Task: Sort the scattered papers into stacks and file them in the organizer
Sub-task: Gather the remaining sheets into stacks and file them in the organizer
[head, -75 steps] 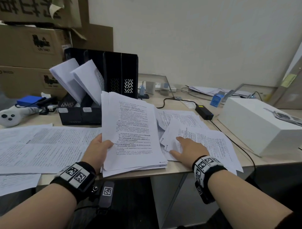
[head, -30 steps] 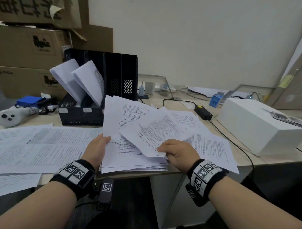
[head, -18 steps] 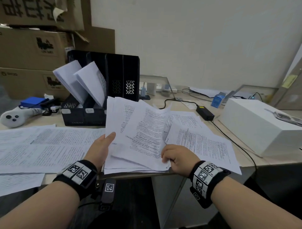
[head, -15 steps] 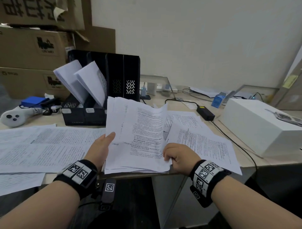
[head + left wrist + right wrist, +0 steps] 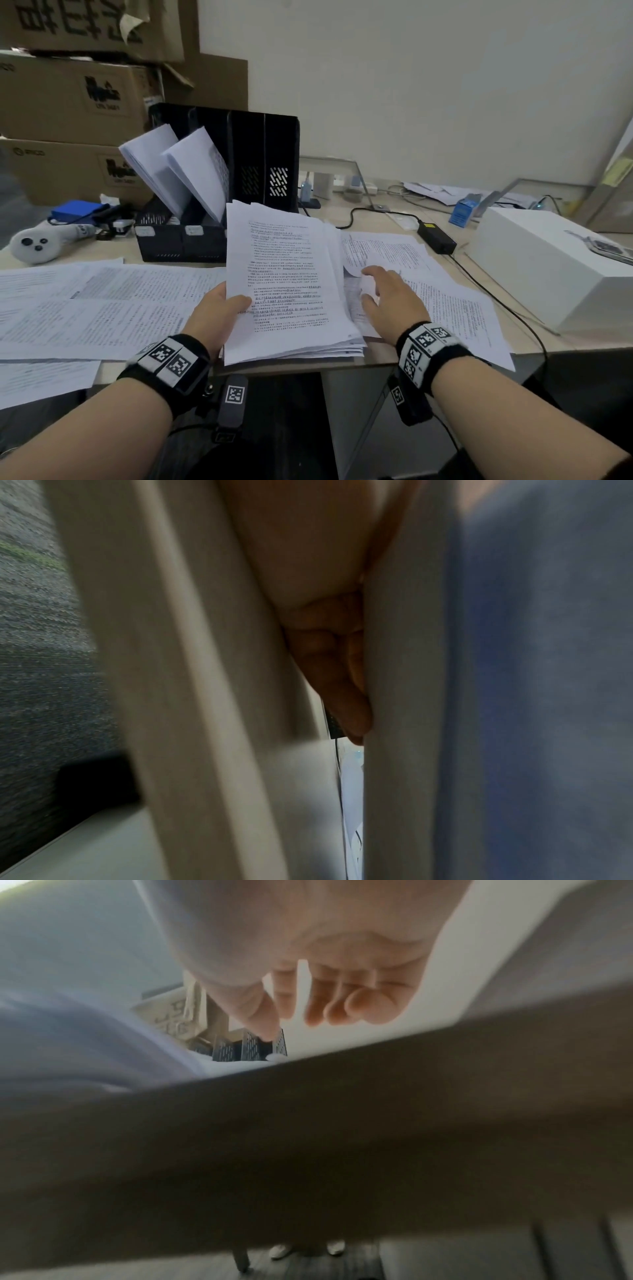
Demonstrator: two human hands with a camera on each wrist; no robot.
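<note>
My left hand [image 5: 222, 308] grips a thick stack of printed papers [image 5: 287, 284] by its left edge, thumb on top, tilted up off the desk's front edge. In the left wrist view its fingers [image 5: 342, 685] lie under the sheets. My right hand [image 5: 387, 298] hovers with fingers spread and relaxed over the loose papers [image 5: 445, 301] to the right of the stack, holding nothing; the right wrist view shows its fingers [image 5: 342, 1001] spread. The black organizer [image 5: 226, 178] stands behind, with two bundles of paper [image 5: 178, 168] leaning in its left slots.
More printed sheets [image 5: 92, 301] cover the desk at left. A white box [image 5: 555, 263] sits at right, with a black power adapter [image 5: 436, 236] and cable beside it. Cardboard boxes [image 5: 68, 102] stack behind the organizer. A white controller [image 5: 34, 243] lies far left.
My right hand laid a sheet from the right pile on the stack, let go and moved back right over the loose papers. The left hand kept holding the stack.
</note>
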